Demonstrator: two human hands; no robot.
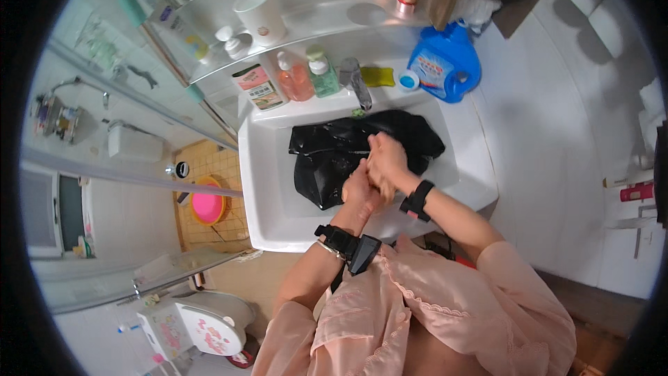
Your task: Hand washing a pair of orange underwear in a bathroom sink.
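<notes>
A wet, glossy black garment or cloth (334, 172) lies bunched in the white washbasin (271, 219). Over its near part, my left hand (359, 190) and my right hand (387, 159) are pressed together with the fingers curled. The right hand sits a little farther from me and to the right. Whether a fold of the cloth is pinched between them is hidden by the fingers. The grey faucet (356, 81) rises behind the cloth at the basin's back edge.
A blue detergent jug (443, 65) and its white cap (408, 81) stand at the back right. An olive-green item (378, 77), a green pump bottle (322, 74), a pink bottle (295, 79) and a carton (259, 87) line the ledge. Above is a shelf with a white cup (260, 14).
</notes>
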